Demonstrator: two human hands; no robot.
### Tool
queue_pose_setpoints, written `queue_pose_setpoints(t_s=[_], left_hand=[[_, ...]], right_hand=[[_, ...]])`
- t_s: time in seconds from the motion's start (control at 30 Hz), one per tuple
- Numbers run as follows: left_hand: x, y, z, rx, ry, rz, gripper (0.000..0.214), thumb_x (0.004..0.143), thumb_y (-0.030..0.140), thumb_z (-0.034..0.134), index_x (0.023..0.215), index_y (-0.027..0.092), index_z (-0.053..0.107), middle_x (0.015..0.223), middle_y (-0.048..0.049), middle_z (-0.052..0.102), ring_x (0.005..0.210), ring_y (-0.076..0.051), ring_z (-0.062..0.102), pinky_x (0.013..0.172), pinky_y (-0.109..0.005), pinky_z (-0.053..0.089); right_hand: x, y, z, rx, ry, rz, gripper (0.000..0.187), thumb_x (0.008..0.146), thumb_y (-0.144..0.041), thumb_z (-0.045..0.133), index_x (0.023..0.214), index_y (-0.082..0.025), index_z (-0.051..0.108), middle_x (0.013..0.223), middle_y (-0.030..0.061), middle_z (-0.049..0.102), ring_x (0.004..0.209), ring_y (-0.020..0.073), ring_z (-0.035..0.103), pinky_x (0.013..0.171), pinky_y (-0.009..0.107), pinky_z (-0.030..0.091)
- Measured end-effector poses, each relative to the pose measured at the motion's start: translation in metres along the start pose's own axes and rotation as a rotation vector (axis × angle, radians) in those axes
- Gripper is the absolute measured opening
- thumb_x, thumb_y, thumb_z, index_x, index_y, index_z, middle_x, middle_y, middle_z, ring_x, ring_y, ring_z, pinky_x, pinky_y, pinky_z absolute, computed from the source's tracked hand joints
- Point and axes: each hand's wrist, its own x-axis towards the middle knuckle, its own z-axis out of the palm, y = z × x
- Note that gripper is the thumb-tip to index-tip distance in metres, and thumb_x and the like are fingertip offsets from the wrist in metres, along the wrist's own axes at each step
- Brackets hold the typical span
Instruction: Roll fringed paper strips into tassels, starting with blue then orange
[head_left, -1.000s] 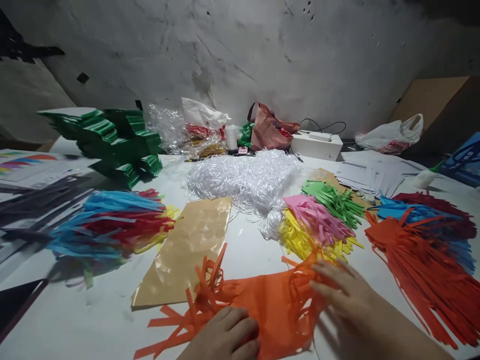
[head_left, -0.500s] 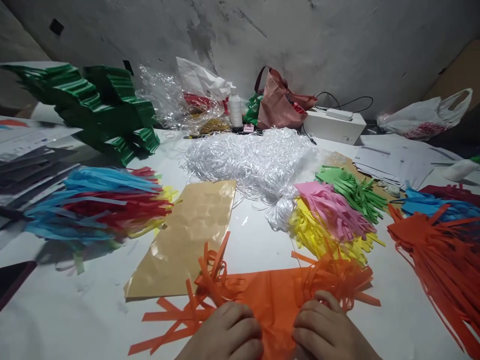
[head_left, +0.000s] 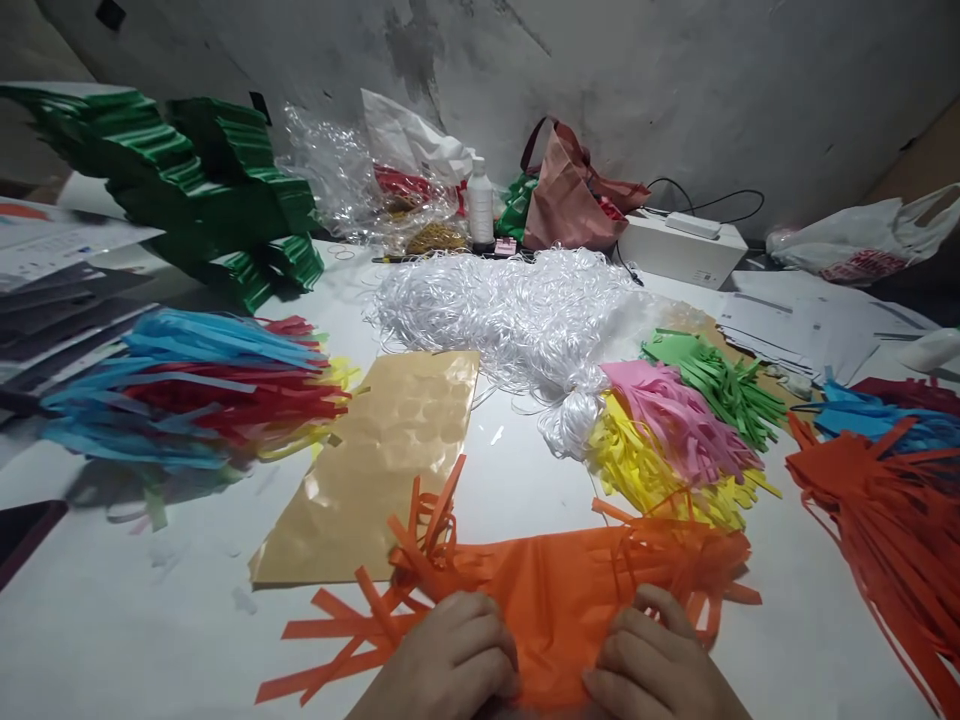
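Observation:
An orange sheet of fringed paper lies on the white table right in front of me, its cut strips splaying out at both ends. My left hand presses on its near left part with the fingers curled under. My right hand does the same on the near right part, fingers bent and gripping the paper's edge. The two hands sit close together at the bottom of the view.
A tan backing sheet lies left of centre. Beyond it are a tangle of white string, pink, yellow and green fringes, blue and red fringes, more orange fringes, green folded paper, a bottle, bags and a white box.
My right hand has come back from the orange paper's right fringe to its near edge beside my left hand. The view has tilted down slightly.

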Motion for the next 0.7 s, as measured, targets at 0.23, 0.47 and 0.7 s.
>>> queue_pose_setpoints(t_s=[0.23, 0.47, 0.7], left_hand=[[-0.006, -0.009, 0.022, 0.054, 0.116, 0.041, 0.028, 0.101, 0.037, 0.044, 0.079, 0.023, 0.055, 0.075, -0.0035, 0.067, 0.069, -0.019, 0.055, 0.058, -0.032, 0.041], [-0.002, -0.004, 0.019, 0.052, 0.096, 0.039, 0.024, 0.096, 0.018, 0.041, 0.078, 0.024, 0.056, 0.076, -0.0038, 0.067, 0.069, -0.020, 0.054, 0.058, -0.033, 0.041], [-0.003, -0.006, 0.021, 0.058, 0.103, 0.027, 0.021, 0.092, 0.015, 0.044, 0.076, 0.024, 0.053, 0.075, -0.0029, 0.066, 0.068, -0.019, 0.056, 0.059, -0.032, 0.042]], right_hand=[[0.005, 0.004, -0.004, 0.096, -0.084, 0.008, 0.036, 0.108, -0.032, 0.046, 0.078, -0.019, 0.061, 0.069, -0.0027, 0.062, 0.063, 0.0122, 0.053, 0.076, 0.033, 0.036], [0.001, 0.000, 0.010, 0.060, 0.033, 0.005, 0.035, 0.106, -0.022, 0.046, 0.074, -0.021, 0.059, 0.064, -0.0043, 0.058, 0.058, 0.0125, 0.048, 0.071, 0.034, 0.032], [0.003, -0.003, 0.012, 0.078, 0.019, 0.033, 0.031, 0.103, -0.020, 0.050, 0.073, -0.021, 0.058, 0.065, -0.0049, 0.060, 0.060, 0.0113, 0.050, 0.071, 0.033, 0.033]])
